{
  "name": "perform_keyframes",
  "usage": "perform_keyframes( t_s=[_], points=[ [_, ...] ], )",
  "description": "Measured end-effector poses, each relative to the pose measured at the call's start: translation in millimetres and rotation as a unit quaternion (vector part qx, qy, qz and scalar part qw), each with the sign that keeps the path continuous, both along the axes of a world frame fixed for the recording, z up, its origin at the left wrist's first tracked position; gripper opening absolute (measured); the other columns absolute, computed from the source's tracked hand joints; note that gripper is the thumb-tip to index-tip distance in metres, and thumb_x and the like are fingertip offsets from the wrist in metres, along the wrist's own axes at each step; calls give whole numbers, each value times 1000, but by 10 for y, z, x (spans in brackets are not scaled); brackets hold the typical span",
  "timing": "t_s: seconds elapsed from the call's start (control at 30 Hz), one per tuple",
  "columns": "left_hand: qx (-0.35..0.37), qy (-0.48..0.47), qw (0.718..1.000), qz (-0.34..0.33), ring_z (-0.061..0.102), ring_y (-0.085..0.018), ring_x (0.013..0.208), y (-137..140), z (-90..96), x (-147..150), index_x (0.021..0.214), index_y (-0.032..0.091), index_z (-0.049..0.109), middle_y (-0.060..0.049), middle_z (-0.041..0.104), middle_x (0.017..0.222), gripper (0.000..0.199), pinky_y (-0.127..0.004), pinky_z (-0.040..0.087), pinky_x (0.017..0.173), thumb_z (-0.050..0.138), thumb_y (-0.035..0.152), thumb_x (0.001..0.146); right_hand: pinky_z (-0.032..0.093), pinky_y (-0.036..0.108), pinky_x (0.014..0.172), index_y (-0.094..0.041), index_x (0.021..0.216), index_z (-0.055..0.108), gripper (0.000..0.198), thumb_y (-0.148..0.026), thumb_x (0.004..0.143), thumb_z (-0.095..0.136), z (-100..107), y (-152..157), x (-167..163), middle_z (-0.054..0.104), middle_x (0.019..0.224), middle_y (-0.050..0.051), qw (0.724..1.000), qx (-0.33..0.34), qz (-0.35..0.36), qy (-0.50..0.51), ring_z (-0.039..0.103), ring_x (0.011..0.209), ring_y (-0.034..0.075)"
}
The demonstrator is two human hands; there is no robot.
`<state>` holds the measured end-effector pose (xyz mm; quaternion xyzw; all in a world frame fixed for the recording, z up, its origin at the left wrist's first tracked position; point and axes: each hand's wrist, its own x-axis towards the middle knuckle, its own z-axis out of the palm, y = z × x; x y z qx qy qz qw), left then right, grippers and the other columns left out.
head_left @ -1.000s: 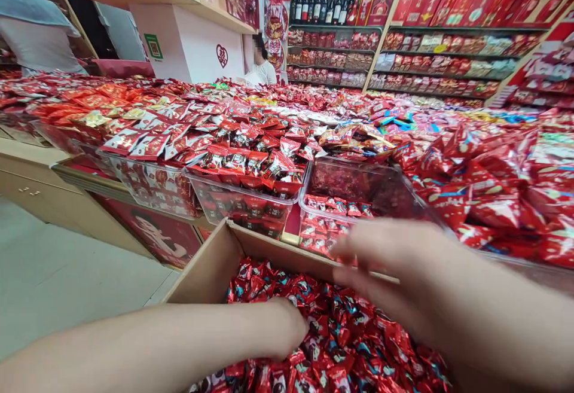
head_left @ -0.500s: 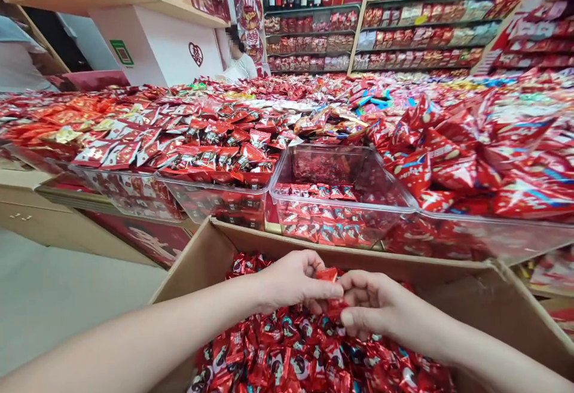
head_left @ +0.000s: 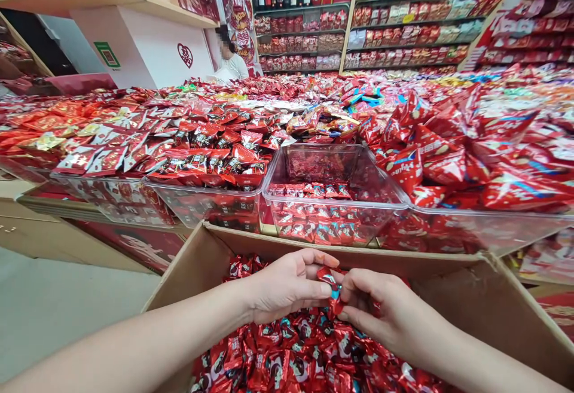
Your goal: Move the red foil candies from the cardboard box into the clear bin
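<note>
Above an open cardboard box [head_left: 452,282], my two hands meet over a heap of red wrapped candies [head_left: 287,363]. My left hand [head_left: 296,282] is closed, with thumb and fingers on a red wrapped candy [head_left: 332,285] that has a blue patch. From the other side, my right hand [head_left: 376,303] is closed too, its fingertips at the candy's right edge; whether it holds another piece is hidden by the fingers. Just beyond the box stands a clear plastic bin [head_left: 336,201] with rows of similar small red candies inside.
Bins of red and black packets [head_left: 210,165] stand left of the clear bin, and large red pouches [head_left: 452,160] fill the right. A person [head_left: 231,61] in white is at the back, near shelves [head_left: 300,25] of bottles and packets. Pale floor [head_left: 67,309] shows at lower left.
The view has shifted slightly to the right. The candy between my hands has turned and now shows its blue patch. My left index finger has stretched out further.
</note>
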<state>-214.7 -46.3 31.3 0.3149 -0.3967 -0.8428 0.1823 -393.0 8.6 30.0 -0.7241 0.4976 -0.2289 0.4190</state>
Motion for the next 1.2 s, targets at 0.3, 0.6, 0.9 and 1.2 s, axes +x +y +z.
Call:
perform_keyframes(
  t_s=[0.3,0.6,0.9,1.2],
  points=[
    [1,-8,999,35,56,-10,74,66,35,-55,95,15,49,-1,60,86,43,-28,40,72,64,1,56,37,23,55,-18,79,48,17,-30,75,59,-36,-42,-9,51,66,-2,996,52,-33,-70,44,59,11],
    [8,-36,999,36,54,-6,67,130,64,-90,80,18,39,5,57,71,32,-26,39,71,56,3,58,34,23,55,-18,79,49,4,-20,76,51,-79,-3,60,50,68,-2,992,85,-36,-82,40,60,11],
    [-4,-127,988,-92,58,-10,64,52,-12,-11,100,21,44,1,58,88,57,-29,41,64,52,0,47,41,24,54,-21,79,50,8,-22,79,42,358,-26,-92,54,70,1,988,-133,-61,57,50,62,13],
    [-153,-219,929,-255,49,-8,63,116,-24,32,85,20,60,4,56,71,28,-24,40,66,62,12,58,44,26,66,-22,88,64,31,-7,72,43,1290,-1167,-97,67,82,1,855,-269,-35,441,61,73,17]
  ],
)
